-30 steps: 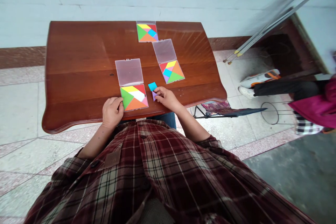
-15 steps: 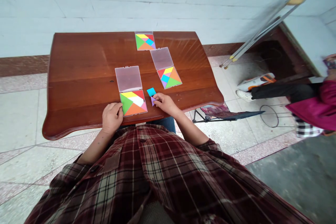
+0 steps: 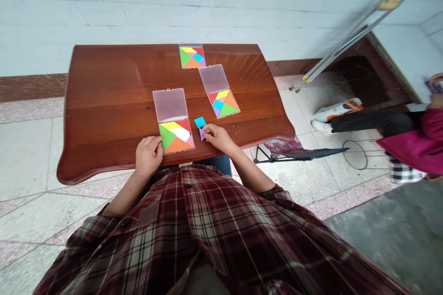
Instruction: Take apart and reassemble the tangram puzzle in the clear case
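Note:
In front of me lies an open clear case [image 3: 170,105] with a tangram tray [image 3: 168,138] of green, yellow, red, orange and pink pieces around a white gap. My left hand [image 3: 148,154] has its fingers closed on the tray's left edge. Right of the tray, my right hand [image 3: 218,139] pinches a small purple triangle [image 3: 202,134]. Just above that triangle a blue piece [image 3: 200,122] lies loose on the wood.
On the brown table [image 3: 104,97], a second open tangram set [image 3: 224,103] lies to the right and a third [image 3: 192,57] at the back edge. Crutches [image 3: 332,50] lean on the wall. A seated person [image 3: 411,136] is at the far right, near a folding chair [image 3: 294,150].
The camera view has shifted very slightly. Both hands keep their places, and the purple triangle is still in my right hand.

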Available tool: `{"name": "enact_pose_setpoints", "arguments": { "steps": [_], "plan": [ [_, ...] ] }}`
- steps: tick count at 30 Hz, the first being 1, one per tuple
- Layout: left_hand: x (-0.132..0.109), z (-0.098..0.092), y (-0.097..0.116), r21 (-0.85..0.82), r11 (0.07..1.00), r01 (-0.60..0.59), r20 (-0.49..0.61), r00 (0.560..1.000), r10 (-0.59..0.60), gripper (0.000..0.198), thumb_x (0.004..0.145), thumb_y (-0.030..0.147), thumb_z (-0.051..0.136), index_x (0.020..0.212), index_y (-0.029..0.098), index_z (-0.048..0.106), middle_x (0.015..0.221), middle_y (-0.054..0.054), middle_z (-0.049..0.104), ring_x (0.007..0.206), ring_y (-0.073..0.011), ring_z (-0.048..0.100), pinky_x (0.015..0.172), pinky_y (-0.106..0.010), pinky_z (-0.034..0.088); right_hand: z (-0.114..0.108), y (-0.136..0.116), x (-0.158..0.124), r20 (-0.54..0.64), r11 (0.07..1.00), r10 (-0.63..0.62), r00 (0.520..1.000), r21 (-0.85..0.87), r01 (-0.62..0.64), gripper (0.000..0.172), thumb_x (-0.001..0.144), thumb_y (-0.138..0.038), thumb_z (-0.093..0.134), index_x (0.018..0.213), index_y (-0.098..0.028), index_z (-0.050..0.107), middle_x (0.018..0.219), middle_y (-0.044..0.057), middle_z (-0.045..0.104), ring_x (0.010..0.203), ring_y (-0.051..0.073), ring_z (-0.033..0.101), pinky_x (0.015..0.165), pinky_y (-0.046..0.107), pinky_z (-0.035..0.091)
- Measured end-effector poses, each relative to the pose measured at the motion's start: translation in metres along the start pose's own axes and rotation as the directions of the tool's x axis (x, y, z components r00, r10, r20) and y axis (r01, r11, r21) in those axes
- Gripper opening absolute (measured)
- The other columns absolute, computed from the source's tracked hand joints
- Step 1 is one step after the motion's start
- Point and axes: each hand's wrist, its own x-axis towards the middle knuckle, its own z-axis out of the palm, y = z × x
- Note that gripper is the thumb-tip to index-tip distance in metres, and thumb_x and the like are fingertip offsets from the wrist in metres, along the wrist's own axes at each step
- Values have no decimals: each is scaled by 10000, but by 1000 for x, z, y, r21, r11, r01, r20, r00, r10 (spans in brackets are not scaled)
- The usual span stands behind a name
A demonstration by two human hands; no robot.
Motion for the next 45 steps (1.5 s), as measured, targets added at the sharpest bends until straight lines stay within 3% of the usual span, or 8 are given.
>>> {"name": "enact_pose_setpoints", "arguments": {
  "steps": [20, 23, 28, 34, 45],
  "plan": [
    [0, 1, 0, 5, 1000, -7, -10, 1000, 7, 238, 890, 237, 434, 971, 189, 652, 950, -83, 682, 858, -222, 594, 810, -362, 463, -2, 1, 2, -3, 999, 14, 1000, 47, -14, 136, 701, -267, 552, 821, -204, 543, 709, -36, 596, 575, 110, 534, 628, 263, 435],
    [0, 0, 1, 12, 1000, -8, -9, 1000, 8, 237, 881, 230, 441, 973, 181, 652, 944, -85, 683, 864, -225, 589, 808, -364, 462, -2, -9, 6, -5, 998, 18, 1000, 60, -18, 114, 710, -260, 560, 802, -206, 520, 666, -51, 572, 556, 104, 516, 630, 263, 433],
    [1, 0, 3, 6, 1000, 1, 11, 1000, -1, 243, 886, 233, 428, 972, 189, 651, 945, -80, 678, 856, -221, 585, 806, -372, 455, 10, -38, 16, 2, 996, -89, 996, -6, 89, 75, 747, -256, 565, 756, -203, 514, 669, -45, 566, 626, 104, 504, 663, 255, 407],
    [0, 2, 2, -2, 1000, -6, 19, 1000, 6, 260, 895, 233, 411, 983, 179, 650, 943, -85, 673, 856, -220, 579, 807, -374, 451, 31, -63, 29, 93, 984, -168, 981, -46, 173, 75, 785, -240, 538, 734, -204, 498, 657, -49, 525, 632, 101, 469, 648, 242, 372],
    [-1, 3, 3, -9, 1000, -6, 12, 1000, 6, 283, 901, 238, 404, 997, 170, 662, 942, -96, 668, 857, -227, 572, 804, -382, 453, 40, -59, 42, 107, 998, -14, 994, -67, 21, 71, 772, -179, 525, 705, -195, 512, 632, -47, 538, 592, 104, 494, 622, 250, 373]
  ]
}}
